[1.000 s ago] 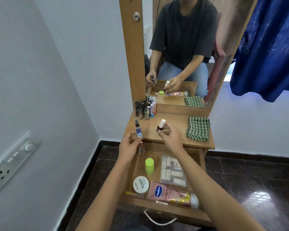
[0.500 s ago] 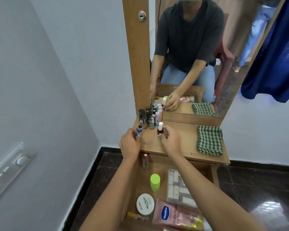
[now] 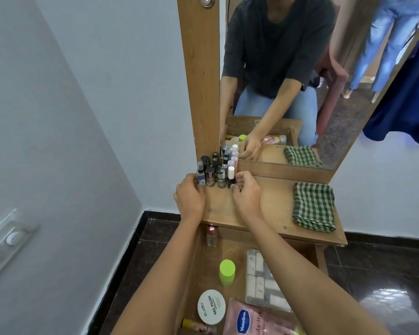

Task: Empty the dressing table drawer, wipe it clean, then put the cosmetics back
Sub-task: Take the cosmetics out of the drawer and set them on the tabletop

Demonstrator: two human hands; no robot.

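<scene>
The wooden dressing table top (image 3: 273,204) carries one folded green-and-white checked cloth (image 3: 314,206) on its right side. Below it, the open wooden drawer (image 3: 203,269) holds six items:

- One pink tube (image 3: 254,320) lying flat, labelled "Vaseline".
- One clear plastic compartment case (image 3: 264,281), long axis front to back.
- One round white tub (image 3: 211,307), lid reading "ZUDIO NAIL POLISH".
- One upright lime-green capped bottle (image 3: 227,272).
- One upright clear bottle with a pink cap (image 3: 211,235) at the drawer's back.
- One small yellow-ended tube (image 3: 196,326), partly cut off.

A cluster of small upright nail-polish bottles (image 3: 215,165) stands in the top's back-left corner, against the mirror frame; the exact count cannot be told.

The left hand (image 3: 190,198) has its fingers curled round one small spray bottle with a blue-purple label (image 3: 200,175). The right hand (image 3: 248,197) grips one dark bottle with a white cap (image 3: 231,174). Both bottles are upright, caps up, at the cluster's front edge.
</scene>
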